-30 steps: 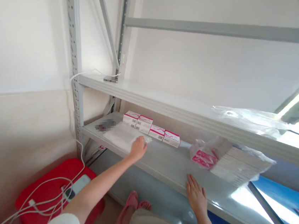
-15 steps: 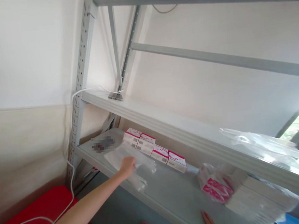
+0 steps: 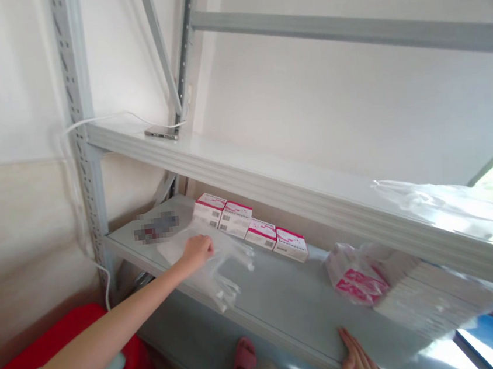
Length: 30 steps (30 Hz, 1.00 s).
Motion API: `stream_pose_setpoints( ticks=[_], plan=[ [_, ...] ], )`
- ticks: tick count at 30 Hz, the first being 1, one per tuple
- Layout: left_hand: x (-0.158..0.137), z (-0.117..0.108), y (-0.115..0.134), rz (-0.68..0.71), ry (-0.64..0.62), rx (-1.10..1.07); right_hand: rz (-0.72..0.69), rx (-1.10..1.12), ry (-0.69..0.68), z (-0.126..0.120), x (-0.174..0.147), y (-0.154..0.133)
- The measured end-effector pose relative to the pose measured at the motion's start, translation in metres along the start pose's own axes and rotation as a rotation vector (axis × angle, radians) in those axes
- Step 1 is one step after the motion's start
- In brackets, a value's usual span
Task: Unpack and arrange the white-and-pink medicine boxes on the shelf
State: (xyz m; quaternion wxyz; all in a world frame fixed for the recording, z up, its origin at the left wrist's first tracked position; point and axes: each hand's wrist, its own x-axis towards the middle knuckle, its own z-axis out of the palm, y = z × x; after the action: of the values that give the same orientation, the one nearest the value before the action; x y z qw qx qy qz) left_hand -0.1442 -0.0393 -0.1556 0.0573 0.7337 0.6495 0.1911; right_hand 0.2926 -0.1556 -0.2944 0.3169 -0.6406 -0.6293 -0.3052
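Observation:
My left hand reaches onto the grey metal shelf and pinches a clear plastic bag that lies crumpled near the shelf's front edge. Just behind it stands a row of several white and pink boxes. My right hand rests flat on the shelf's front edge at the bottom, fingers apart, holding nothing. To its upper right lies a torn plastic wrap with pink and white packs beside a stack of white flat items.
An upper shelf carries a phone on a white cable and loose clear plastic at the right. A red container sits on the floor at the left. A pink slipper shows below the shelf.
My left hand has drawn the clear bag back from the boxes toward the shelf's front edge. The view has swung up and then left; my right hand stays on the edge.

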Motion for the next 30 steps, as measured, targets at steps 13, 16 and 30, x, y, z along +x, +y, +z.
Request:
stream_pose_setpoints(
  ticks=[13,16,30],
  plan=[
    [-0.05,-0.098,0.063,0.131,0.208,0.254,0.168,0.068,-0.038,-0.007,-0.004,-0.014],
    [-0.058,-0.104,0.099,0.267,0.227,0.171,0.188,0.095,-0.067,-0.011,-0.004,-0.014],
    [-0.038,-0.026,0.252,1.05,0.096,0.418,0.202,0.189,-0.126,-0.017,-0.004,-0.009]
  ],
)
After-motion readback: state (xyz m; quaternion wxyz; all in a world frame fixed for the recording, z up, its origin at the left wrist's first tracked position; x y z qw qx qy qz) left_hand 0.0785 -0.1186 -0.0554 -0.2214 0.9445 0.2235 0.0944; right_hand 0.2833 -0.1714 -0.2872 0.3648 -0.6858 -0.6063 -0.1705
